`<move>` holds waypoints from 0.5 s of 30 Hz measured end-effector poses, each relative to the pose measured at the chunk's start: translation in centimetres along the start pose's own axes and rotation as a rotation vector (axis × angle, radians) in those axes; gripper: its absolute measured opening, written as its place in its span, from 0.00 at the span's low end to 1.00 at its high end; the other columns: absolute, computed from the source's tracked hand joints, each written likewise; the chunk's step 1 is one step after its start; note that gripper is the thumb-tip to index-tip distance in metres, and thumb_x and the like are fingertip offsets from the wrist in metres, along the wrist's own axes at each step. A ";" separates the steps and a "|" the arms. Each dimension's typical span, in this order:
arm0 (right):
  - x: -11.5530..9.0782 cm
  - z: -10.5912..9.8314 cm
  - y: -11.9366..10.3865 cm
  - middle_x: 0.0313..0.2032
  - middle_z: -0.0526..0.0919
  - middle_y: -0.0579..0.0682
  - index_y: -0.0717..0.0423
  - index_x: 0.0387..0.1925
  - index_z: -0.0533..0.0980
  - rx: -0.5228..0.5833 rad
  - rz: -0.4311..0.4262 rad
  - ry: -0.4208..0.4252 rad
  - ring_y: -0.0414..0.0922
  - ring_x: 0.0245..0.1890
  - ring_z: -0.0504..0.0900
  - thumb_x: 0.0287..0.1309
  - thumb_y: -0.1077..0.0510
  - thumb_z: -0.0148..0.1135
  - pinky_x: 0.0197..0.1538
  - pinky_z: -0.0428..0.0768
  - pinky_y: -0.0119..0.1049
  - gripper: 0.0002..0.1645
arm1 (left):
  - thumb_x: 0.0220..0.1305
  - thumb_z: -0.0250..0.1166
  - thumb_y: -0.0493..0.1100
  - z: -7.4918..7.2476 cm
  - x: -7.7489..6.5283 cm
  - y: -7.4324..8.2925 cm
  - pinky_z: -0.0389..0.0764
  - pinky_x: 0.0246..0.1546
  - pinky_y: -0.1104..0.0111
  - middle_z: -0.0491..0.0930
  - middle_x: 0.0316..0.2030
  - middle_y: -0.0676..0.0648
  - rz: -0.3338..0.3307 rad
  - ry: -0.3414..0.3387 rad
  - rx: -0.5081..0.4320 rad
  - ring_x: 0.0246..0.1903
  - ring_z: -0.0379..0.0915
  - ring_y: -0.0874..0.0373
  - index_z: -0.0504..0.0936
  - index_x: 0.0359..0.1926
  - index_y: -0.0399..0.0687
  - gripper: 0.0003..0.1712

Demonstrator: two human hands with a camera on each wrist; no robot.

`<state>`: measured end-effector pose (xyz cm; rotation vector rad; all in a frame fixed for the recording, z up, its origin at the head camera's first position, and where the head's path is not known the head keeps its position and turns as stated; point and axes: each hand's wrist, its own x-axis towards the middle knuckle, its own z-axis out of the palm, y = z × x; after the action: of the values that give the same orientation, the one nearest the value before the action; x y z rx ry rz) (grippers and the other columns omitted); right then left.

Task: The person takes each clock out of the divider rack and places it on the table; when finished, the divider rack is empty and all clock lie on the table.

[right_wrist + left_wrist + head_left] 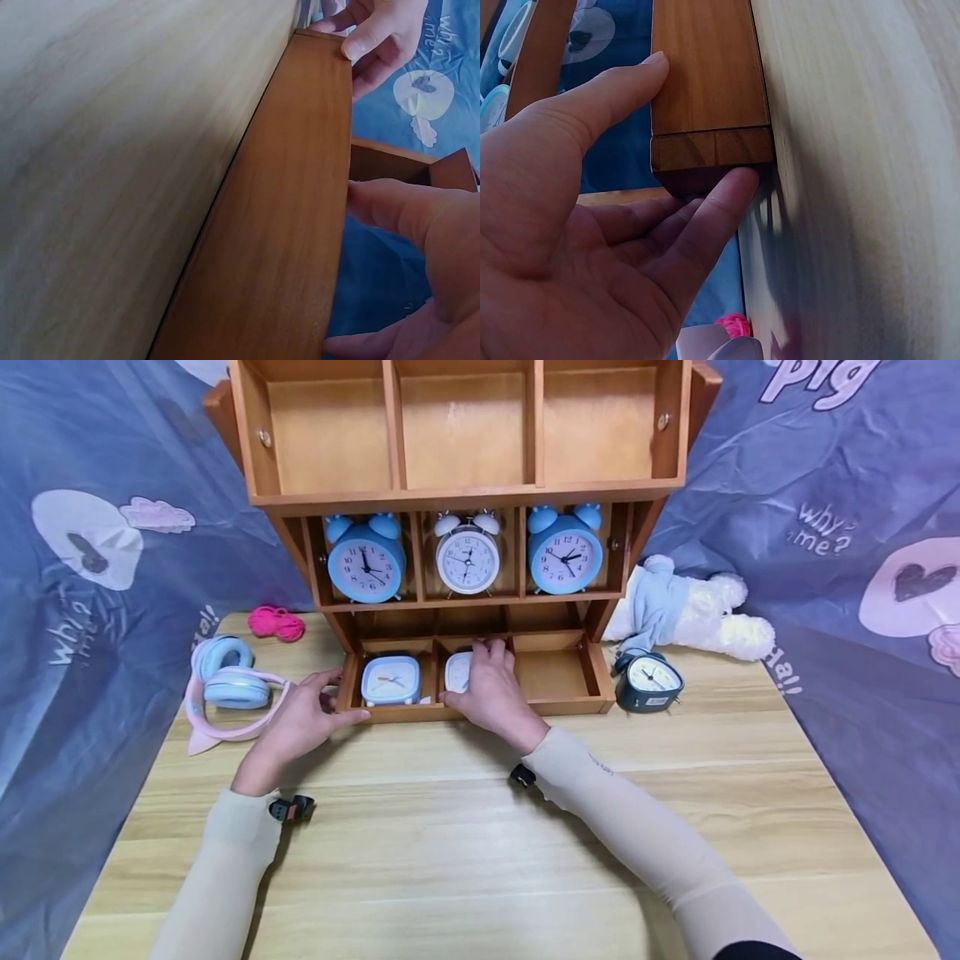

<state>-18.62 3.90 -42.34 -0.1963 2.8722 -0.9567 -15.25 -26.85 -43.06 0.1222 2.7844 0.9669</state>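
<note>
A wooden three-tier shelf (465, 714) stands on the table. My left hand (300, 718) grips its bottom tier at the left front corner, thumb on the front board's upper edge and fingers against the end (712, 150). My right hand (495, 689) reaches into the middle bottom compartment and holds a small white alarm clock (455, 672), partly covered by the fingers. In the right wrist view the front board (277, 187) hides this clock. A light-blue square alarm clock (391, 680) sits in the left bottom compartment; the right one is bare wood.
On the middle tier stand two blue twin-bell clocks (367, 564) (566, 560) around a white one (468, 560). A dark green clock (649, 683) and a white plush toy (690, 610) are at the right. Headphones (236, 687) and pink yarn (276, 622) lie at the left.
</note>
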 end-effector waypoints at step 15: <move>1.3 0.7 0.3 0.81 0.58 0.71 0.66 0.87 0.56 -0.024 0.059 -0.044 0.68 0.80 0.64 0.59 0.37 0.85 0.81 0.75 0.54 0.71 | 0.72 0.78 0.59 -0.1 0.2 -0.2 0.88 0.57 0.44 0.71 0.78 0.26 -0.007 -0.002 0.000 0.62 0.83 0.33 0.59 0.87 0.32 0.59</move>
<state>-19.80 3.52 -43.13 -0.1318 2.8340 -0.8968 -15.43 -27.05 -43.11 0.1132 2.7817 0.9644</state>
